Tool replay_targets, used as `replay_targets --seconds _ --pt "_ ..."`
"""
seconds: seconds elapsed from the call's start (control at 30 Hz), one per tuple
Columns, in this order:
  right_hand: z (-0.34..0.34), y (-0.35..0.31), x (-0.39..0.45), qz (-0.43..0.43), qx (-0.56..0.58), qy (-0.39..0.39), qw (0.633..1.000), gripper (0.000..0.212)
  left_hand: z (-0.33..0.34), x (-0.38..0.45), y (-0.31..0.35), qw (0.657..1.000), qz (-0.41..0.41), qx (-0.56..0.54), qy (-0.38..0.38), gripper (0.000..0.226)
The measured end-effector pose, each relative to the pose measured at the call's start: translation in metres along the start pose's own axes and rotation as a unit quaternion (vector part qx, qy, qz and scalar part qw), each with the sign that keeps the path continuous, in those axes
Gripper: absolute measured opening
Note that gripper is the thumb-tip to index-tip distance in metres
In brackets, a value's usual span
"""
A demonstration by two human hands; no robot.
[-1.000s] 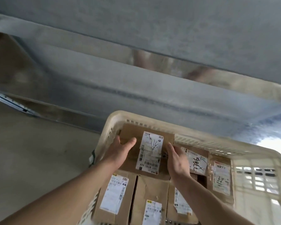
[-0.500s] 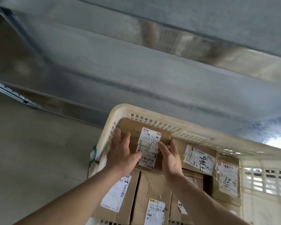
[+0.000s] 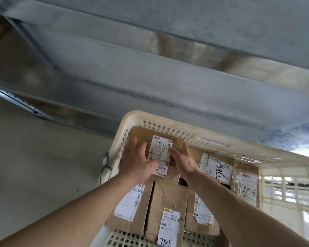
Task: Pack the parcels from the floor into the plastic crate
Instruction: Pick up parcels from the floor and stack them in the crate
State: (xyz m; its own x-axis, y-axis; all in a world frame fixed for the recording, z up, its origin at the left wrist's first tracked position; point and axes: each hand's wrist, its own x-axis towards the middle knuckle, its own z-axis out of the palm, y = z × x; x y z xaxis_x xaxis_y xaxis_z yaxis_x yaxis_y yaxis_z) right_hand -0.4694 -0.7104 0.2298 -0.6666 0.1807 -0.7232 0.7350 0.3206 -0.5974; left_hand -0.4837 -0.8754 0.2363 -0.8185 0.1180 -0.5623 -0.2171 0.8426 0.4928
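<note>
A cream plastic crate [image 3: 168, 120] with slotted walls holds several brown cardboard parcels with white labels. The top parcel [image 3: 175, 142] lies in the crate's far left corner, its label [image 3: 161, 148] facing up. My left hand [image 3: 137, 161] rests on its left part with fingers straight and spread. My right hand [image 3: 183, 160] lies with straight fingers along its right edge. Neither hand curls round the parcel.
Other parcels [image 3: 168, 202] fill the crate's lower layer, one [image 3: 216, 168] at the right with handwriting on its label. A grey metal frame [image 3: 168, 77] runs behind the crate. Concrete floor [image 3: 34, 166] lies to the left. A green tie [image 3: 105, 168] hangs on the crate's left wall.
The top parcel has gone from held above the crate down into the far left corner. Both hands have let go of its sides and now lie flat with fingers straight.
</note>
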Motion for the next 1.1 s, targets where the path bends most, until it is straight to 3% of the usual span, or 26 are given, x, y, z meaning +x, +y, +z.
replay_targets --seconds 0.2,0.4,0.53,0.77,0.93,1.0,1.1 --pt "-0.023 -0.02 -0.044 -0.035 0.015 0.021 0.999 0.083 -0.043 -0.038 0.041 0.994 -0.049 -0.099 -0.009 0.097" --pt "-0.062 -0.051 -0.112 -0.094 0.006 0.03 0.995 0.081 -0.082 -0.096 0.093 0.993 0.022 -0.117 0.028 0.06" --pt "-0.084 -0.072 -0.164 -0.114 0.032 0.048 0.992 0.076 -0.105 -0.139 0.125 0.99 0.01 -0.136 0.025 0.088" --pt "-0.113 -0.078 -0.25 -0.142 0.067 0.101 0.982 0.077 -0.13 -0.207 0.162 0.987 0.081 -0.134 0.032 0.088" --pt "-0.13 -0.073 -0.309 -0.148 0.086 0.167 0.971 0.087 -0.135 -0.244 0.183 0.975 0.179 -0.129 -0.005 0.06" --pt "-0.135 -0.065 -0.332 -0.148 0.1 0.196 0.964 0.085 -0.135 -0.259 0.188 0.971 0.208 -0.119 -0.013 0.045" --pt "-0.141 -0.05 -0.367 -0.151 0.132 0.232 0.952 0.075 -0.129 -0.277 0.192 0.961 0.248 -0.118 -0.042 0.04"
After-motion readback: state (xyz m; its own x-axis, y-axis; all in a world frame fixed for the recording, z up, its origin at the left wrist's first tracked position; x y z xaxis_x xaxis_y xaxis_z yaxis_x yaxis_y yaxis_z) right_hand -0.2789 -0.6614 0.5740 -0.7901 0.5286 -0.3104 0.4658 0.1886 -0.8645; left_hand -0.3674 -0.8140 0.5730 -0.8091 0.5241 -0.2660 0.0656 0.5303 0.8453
